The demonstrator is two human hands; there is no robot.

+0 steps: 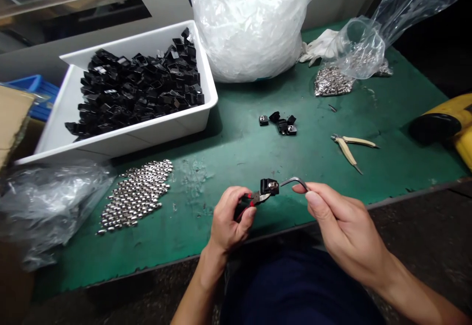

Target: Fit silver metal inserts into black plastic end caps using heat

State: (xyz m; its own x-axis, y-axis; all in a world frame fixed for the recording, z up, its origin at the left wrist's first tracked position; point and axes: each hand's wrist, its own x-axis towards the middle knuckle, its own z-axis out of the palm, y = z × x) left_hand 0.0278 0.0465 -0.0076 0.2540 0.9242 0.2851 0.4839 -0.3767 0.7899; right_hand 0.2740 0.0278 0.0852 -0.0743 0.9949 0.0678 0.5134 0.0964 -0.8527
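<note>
Right hand [332,207] pinches bent hex key [297,181] near boxy black block [264,186], its silvery fitting [273,185] showing, while left hand [230,217] grips pliers [259,198] holding the block.

Dim surroundings, glare on white bag [254,25], shadow beside tray [173,129], blurred edges.

No texts, labels, brands, numbers or signs can be read on anything in the head view.
</note>
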